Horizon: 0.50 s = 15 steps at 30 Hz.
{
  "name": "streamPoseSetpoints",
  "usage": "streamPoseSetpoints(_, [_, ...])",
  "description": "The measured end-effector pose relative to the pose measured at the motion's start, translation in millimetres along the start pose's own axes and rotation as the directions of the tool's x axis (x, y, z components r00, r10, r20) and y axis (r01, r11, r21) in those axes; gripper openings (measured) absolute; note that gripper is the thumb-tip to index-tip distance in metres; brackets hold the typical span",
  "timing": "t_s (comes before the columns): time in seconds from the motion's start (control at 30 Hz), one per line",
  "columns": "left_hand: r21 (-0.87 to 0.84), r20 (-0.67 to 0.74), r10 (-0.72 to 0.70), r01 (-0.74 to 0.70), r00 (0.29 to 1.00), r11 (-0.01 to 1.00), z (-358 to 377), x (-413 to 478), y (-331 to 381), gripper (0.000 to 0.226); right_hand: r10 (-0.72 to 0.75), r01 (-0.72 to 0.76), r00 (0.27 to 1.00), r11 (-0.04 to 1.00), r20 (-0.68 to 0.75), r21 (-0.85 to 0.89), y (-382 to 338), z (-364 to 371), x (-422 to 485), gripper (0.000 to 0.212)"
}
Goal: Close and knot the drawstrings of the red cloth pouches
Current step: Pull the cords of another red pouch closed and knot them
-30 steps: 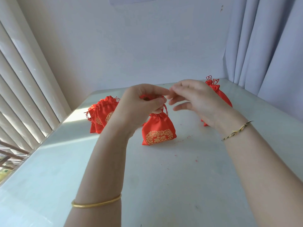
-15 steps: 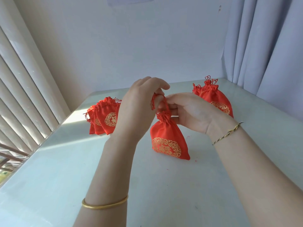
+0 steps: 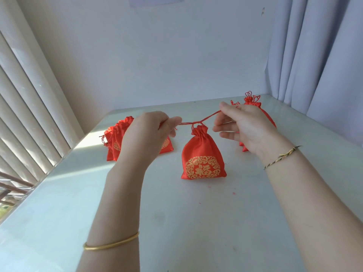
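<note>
my left hand (image 3: 149,132) and right hand (image 3: 243,126) have moved apart. half a second ago they were huddled together at the neck of the red pouch (image 3: 202,154); now each one pinches an end of the drawstring (image 3: 193,122), and the cord runs taut between them in a shallow v. my left thumb and curled fingers are closed on the left end. my right thumb and forefinger nip the right end, which sits higher, and the other fingers of that hand stick out loosely below.

the pouch was leaning with its bottom swung to the right. it now hangs straight under the middle of the string, its mouth gathered tight into a ruffle and the gold emblem facing me. its base is down at the table (image 3: 176,222), but i cannot tell whether it rests there or only hangs.

the pile of pouches (image 3: 117,138) on the left lies where it was, partly behind my left hand. the knotted pouches (image 3: 253,103) at the far right have not moved either, though my right hand now covers most of them. the gold bangle (image 3: 112,243) is on my left forearm and the braided cord bracelet (image 3: 280,157) on my right wrist.
</note>
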<state>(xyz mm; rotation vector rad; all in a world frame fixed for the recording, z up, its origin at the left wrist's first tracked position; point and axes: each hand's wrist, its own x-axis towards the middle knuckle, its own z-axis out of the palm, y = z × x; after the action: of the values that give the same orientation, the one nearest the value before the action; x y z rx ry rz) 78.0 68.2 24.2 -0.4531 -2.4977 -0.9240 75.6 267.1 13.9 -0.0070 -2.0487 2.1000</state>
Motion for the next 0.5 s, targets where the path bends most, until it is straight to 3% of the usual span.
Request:
streamPoseSetpoints(0.17, [-0.028, 0.057, -0.061, 0.062, 0.997, 0.998, -6.3, -2.2, -9.4, 0.048, 0.06, -0.064, 0.987, 0.998, -0.146, -0.023, 10.5, -6.2, 5.6, 0.031])
streamPoseSetpoints(0.3, [-0.22, 0.064, -0.043, 0.056, 0.997, 0.974, -7.9, -3.0, -8.8, 0.049, 0.058, -0.097, 0.977, 0.977, -0.203, -0.192, 30.0, -2.0, 6.3, 0.033])
streamPoseSetpoints(0.37, [-0.467, 0.073, -0.055, 0.083, 0.996, 0.88, -1.8, -2.7, -2.1, 0.046, 0.069, -0.114, 0.981, 0.961, -0.18, -0.251, 35.1, 1.9, 5.6, 0.033])
streamPoseSetpoints(0.43, [-0.711, 0.113, -0.08, 0.136, 0.99, 0.69, 6.1, -1.4, 6.0, 0.046, 0.085, -0.126, 0.984, 0.954, -0.16, -0.271, 34.3, 3.8, 4.6, 0.031])
streamPoseSetpoints(0.5, [-0.827, 0.185, -0.097, 0.208, 0.978, 0.523, 11.8, -1.1, 15.4, 0.045, 0.079, -0.115, 0.984, 0.965, -0.158, -0.234, 28.9, 4.0, 4.0, 0.03])
